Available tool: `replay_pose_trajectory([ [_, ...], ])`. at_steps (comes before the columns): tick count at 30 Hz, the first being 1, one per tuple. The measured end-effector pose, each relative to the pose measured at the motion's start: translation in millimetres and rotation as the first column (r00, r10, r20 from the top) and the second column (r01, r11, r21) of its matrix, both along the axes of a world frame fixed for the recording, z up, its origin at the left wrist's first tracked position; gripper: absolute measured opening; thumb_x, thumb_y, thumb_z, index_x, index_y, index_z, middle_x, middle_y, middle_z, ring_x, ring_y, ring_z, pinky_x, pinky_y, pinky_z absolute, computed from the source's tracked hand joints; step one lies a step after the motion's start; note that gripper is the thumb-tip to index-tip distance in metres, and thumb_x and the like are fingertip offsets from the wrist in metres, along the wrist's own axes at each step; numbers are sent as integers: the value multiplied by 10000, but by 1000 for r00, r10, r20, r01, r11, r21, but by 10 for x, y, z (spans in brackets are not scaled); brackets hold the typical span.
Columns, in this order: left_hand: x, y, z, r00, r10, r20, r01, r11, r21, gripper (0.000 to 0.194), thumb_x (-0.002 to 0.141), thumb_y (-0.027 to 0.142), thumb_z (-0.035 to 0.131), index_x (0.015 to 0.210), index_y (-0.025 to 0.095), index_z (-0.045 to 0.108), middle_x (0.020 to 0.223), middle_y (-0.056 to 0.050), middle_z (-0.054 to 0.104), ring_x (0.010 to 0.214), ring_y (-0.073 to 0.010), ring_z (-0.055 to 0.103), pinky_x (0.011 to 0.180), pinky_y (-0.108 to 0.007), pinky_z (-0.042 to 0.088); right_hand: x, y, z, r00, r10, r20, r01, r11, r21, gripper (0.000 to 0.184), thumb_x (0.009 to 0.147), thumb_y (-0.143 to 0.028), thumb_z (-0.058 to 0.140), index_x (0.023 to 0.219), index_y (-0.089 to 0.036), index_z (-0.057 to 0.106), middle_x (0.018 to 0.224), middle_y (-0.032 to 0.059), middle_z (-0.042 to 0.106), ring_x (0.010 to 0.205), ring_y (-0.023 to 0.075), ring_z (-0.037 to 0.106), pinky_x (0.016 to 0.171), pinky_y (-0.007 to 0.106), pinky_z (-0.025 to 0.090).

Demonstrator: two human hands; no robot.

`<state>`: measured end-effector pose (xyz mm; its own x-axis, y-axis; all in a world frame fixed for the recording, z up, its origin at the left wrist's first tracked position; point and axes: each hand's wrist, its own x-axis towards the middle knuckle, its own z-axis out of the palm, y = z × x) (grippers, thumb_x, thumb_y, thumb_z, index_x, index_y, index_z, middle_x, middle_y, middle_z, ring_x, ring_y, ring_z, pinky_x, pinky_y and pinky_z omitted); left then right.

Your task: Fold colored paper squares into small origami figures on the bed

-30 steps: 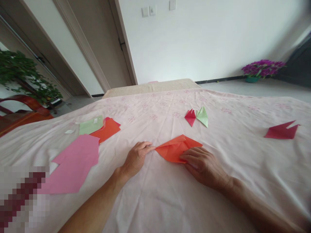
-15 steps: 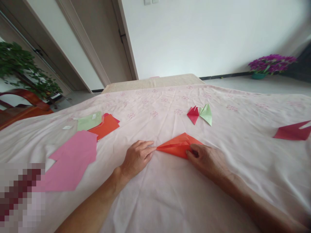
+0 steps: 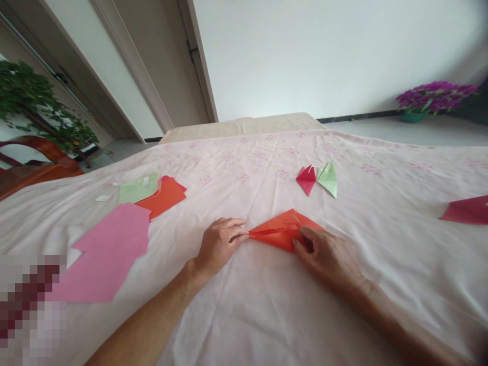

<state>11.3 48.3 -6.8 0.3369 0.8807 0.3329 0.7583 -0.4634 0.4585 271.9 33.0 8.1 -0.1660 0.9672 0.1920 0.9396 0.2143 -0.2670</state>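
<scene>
Fingers of the left hand point(image 3: 218, 244) pinch the orange paper point(image 3: 276, 240), just this side of the small green fold point(image 3: 328, 180); those of the right hand point(image 3: 331, 252) pinch its near edge; slipping could crease it crooked.

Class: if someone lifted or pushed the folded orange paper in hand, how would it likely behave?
The folded orange paper is probably light, since its edges look thin. Its layered folds likely make it stiffer than a single sheet. Lying flat, it would probably slide, not roll.
</scene>
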Motion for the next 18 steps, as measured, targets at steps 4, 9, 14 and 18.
replay_pose_trajectory([
  [4, 9, 12, 2, 999, 23, 43, -22, 999, -28, 67, 828, 248, 682, 842, 260, 746, 1053, -12, 725, 974, -187, 640, 892, -342, 478, -27, -34, 24, 995, 97, 28, -100, 982, 159, 273, 849, -380, 542, 633, -217, 511, 594, -4, 562, 559, 147, 479, 546, 286, 265],
  [9, 16, 20, 18, 997, 38, 62, -35, 998, -49, 43, 813, 275, 701, 806, 256, 739, 1044, 3, 726, 966, -179, 644, 891, -332, 466, -75, -63, 77, 968, 212, 135, -246, 910, 334, 187, 896, -315, 541, 761, -220, 627, 867, 59, 667, 826, 229, 537, 691, 343, 349],
  [14, 29, 29, 39, 997, 38, 67, -34, 997, -67, 48, 813, 262, 697, 798, 239, 736, 1027, -22, 724, 975, -192, 639, 907, -343, 463, -70, 43, 66, 923, 380, -65, -345, 889, 302, 111, 884, -252, 553, 823, -219, 640, 1172, 67, 645, 1100, 263, 521, 872, 398, 426],
  [18, 30, 32, 32, 995, 37, 90, -31, 997, -69, 41, 806, 216, 696, 793, 232, 731, 1021, -33, 721, 971, -196, 636, 942, -366, 455, -52, 169, 2, 913, 339, -226, -303, 936, 181, 112, 871, -257, 560, 817, -218, 650, 1006, 47, 709, 981, 223, 594, 857, 361, 485],
])
